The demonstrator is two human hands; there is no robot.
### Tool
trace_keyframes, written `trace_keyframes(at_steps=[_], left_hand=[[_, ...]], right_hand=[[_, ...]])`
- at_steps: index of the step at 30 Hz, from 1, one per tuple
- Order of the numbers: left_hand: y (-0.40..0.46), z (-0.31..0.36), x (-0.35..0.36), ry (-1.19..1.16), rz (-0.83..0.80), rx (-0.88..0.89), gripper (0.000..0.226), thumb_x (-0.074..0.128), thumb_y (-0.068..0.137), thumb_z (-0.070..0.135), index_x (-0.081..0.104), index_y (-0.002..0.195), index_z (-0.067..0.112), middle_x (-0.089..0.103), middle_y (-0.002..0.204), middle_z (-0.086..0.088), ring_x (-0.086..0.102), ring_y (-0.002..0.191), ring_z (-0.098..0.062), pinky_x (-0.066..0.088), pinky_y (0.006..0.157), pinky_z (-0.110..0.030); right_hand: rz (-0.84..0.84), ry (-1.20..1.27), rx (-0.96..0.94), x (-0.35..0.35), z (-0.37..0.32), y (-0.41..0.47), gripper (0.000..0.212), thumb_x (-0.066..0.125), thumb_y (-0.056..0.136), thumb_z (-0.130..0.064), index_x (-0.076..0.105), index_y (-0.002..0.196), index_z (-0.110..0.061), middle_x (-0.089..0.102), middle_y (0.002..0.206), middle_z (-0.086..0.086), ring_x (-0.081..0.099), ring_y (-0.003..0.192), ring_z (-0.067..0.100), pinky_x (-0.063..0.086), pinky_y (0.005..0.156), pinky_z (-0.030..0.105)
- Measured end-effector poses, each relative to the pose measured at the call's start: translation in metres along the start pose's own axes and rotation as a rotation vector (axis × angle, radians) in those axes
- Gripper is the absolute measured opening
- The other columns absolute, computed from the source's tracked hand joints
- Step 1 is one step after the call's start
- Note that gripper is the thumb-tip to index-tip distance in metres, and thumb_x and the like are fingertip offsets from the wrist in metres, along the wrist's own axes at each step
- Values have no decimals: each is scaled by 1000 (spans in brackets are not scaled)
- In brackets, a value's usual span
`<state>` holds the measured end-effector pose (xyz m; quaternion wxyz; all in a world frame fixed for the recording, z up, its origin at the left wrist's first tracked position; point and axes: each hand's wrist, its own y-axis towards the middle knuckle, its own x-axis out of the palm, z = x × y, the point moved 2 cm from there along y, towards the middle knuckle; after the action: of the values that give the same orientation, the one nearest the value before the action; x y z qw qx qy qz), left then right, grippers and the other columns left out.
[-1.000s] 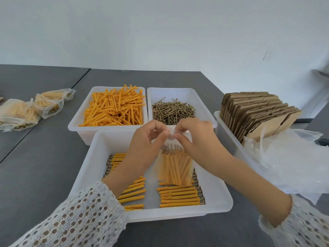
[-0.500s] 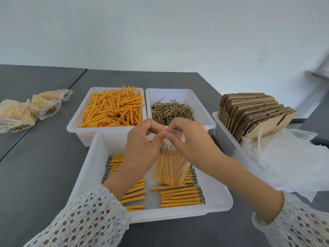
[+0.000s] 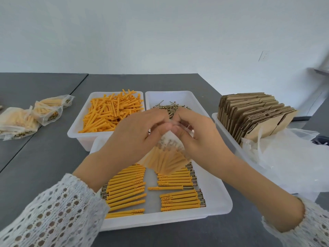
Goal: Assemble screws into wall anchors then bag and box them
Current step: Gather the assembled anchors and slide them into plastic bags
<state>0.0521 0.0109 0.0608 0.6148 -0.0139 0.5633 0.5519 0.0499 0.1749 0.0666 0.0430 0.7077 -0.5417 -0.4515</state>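
Both hands meet above the near white tray [image 3: 220, 198]. My left hand [image 3: 135, 138] and my right hand [image 3: 197, 134] pinch the top edge of a clear plastic bag [image 3: 167, 161] filled with orange anchors that have screws in them. The bag hangs tilted over rows of assembled anchors [image 3: 128, 188] lying in the tray. Behind it, one white tray holds loose orange anchors [image 3: 110, 111] and another holds loose screws [image 3: 169, 107], partly hidden by my fingers.
Three filled bags [image 3: 23, 120] lie on the grey table at the far left. A white bin at the right holds flat cardboard boxes [image 3: 252, 113] on edge, with a heap of empty clear bags [image 3: 288, 157] in front of it.
Both hands have lifted the bag slightly and drawn closer together at its top edge. The bag now tilts more to the right.
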Motion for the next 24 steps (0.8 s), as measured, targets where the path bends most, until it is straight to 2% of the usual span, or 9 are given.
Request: trace_keyframes(at_steps=[2, 4, 8, 10, 12, 15, 17, 21, 24], left_hand=[[3, 6, -5, -4, 14, 70, 30, 36, 102, 33, 45, 77, 21, 42, 65, 9, 45, 59, -15, 40, 52, -43], [4, 12, -12, -17, 39, 90, 30, 36, 102, 29, 44, 75, 20, 41, 63, 7, 44, 57, -15, 37, 52, -40], [3, 28, -27, 32, 69, 121, 30, 38, 102, 28, 40, 72, 33, 41, 59, 8, 44, 55, -13, 36, 50, -40], [0, 36, -36, 45, 110, 92, 33, 41, 101, 31, 44, 69, 36, 40, 56, 8, 42, 52, -12, 35, 48, -36], [-9, 39, -43, 9, 138, 42, 39, 44, 100, 32, 54, 65, 18, 42, 54, 4, 43, 52, -14, 34, 51, -29], [-25, 39, -58, -34, 164, -7, 43, 46, 99, 31, 49, 63, 9, 43, 55, 2, 44, 55, -14, 31, 54, -16], [-33, 38, -66, -44, 179, -34, 43, 47, 99, 30, 47, 62, 9, 43, 56, 0, 45, 56, -16, 32, 52, -16], [-37, 38, -74, -71, 201, -82, 43, 48, 98, 32, 51, 63, 7, 46, 58, -5, 46, 56, -22, 37, 51, -35], [-34, 42, -74, -84, 221, -88, 40, 48, 98, 33, 52, 63, 13, 47, 58, -3, 47, 54, -18, 37, 51, -25]], right_hand=[[2, 33, -16, -2, -6, -1, 15, 57, 96, -3, 56, 82, -3, 54, 72, 5, 48, 71, 16, 39, 65, 26], [-23, 38, -20, -5, -13, -2, 15, 55, 99, -8, 57, 84, -6, 55, 73, 4, 50, 72, 18, 42, 67, 32], [-34, 47, -52, -10, -28, -4, 18, 54, 100, -11, 56, 82, -7, 53, 69, 7, 49, 68, 22, 42, 67, 42], [-19, 56, -102, -12, -35, -5, 21, 55, 99, -10, 53, 78, -9, 48, 67, 1, 46, 66, 18, 41, 64, 37], [-21, 29, -135, -15, -37, -10, 23, 55, 99, -13, 51, 77, -10, 45, 68, -5, 43, 67, 16, 37, 62, 27], [-64, -29, -107, -20, -29, -24, 23, 53, 101, -17, 52, 78, -12, 44, 69, -8, 43, 67, 10, 31, 60, 15], [-91, -23, -65, -26, -21, -33, 22, 54, 101, -21, 52, 79, -17, 46, 70, -6, 44, 65, 9, 31, 58, 15], [-110, -32, 17, -38, -16, -39, 24, 51, 100, -36, 52, 79, -24, 52, 71, -3, 49, 70, 17, 41, 60, 31], [-103, -5, 66, -43, -13, -43, 20, 53, 96, -33, 53, 78, -24, 55, 71, -3, 52, 71, 20, 43, 65, 39]])
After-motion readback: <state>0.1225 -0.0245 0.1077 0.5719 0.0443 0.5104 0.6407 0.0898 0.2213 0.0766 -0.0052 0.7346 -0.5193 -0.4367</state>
